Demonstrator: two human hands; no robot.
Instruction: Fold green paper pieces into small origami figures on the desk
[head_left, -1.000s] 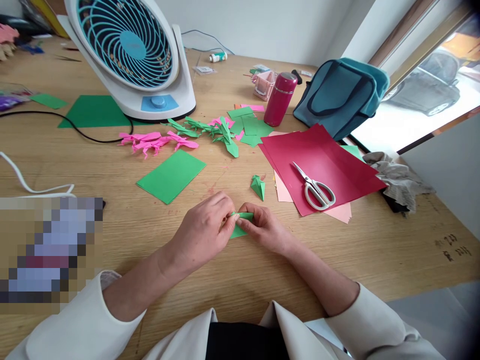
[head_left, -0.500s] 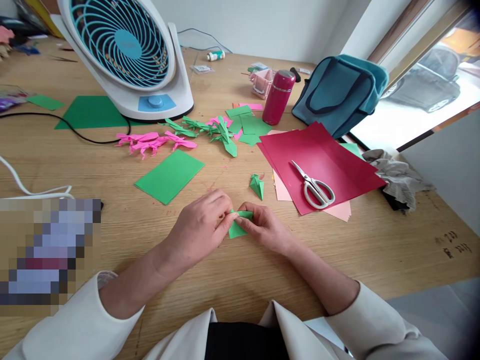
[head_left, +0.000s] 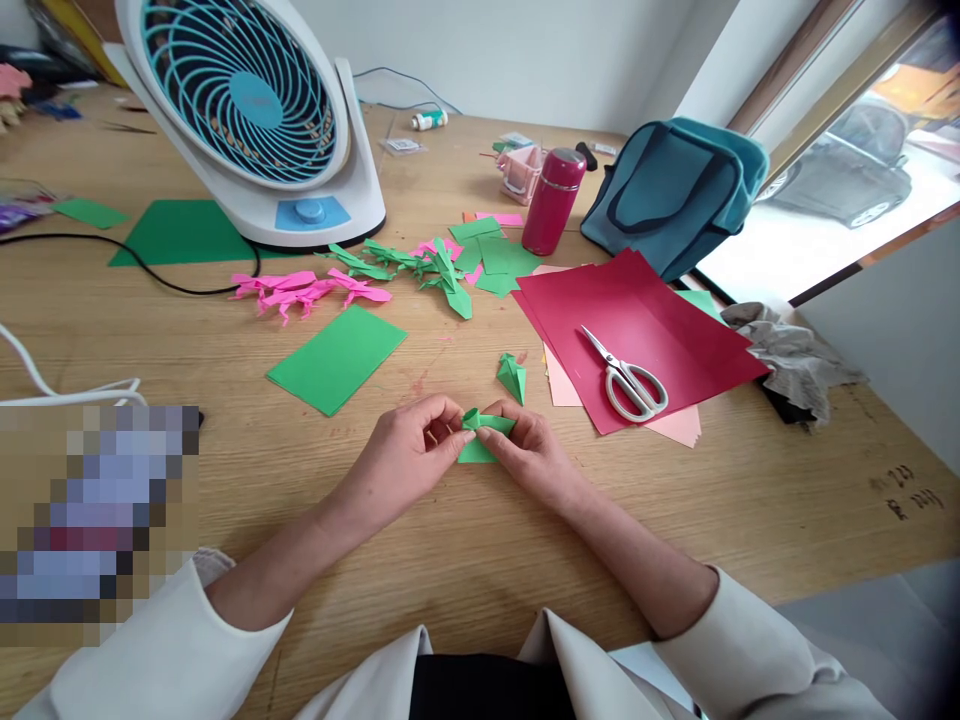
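Both of my hands meet over a small piece of green folded paper (head_left: 478, 437) lying on the wooden table (head_left: 750, 500). My left hand (head_left: 409, 456) pinches its left end with fingertips curled. My right hand (head_left: 529, 455) presses and grips its right side. A finished small green folded shape (head_left: 514, 375) stands just beyond my hands. A flat green paper sheet (head_left: 337, 357) lies to the left of it.
Scissors (head_left: 626, 377) rest on dark red sheets (head_left: 637, 320) at the right. A row of pink (head_left: 300, 290) and green (head_left: 420, 265) folded figures lies before a white and blue fan (head_left: 255, 110). A red bottle (head_left: 551, 200) and a teal bag (head_left: 675, 190) stand behind.
The fold on the green paper has opened up a little between my fingertips, and my left fingers have uncurled slightly. The camera has tilted a bit.
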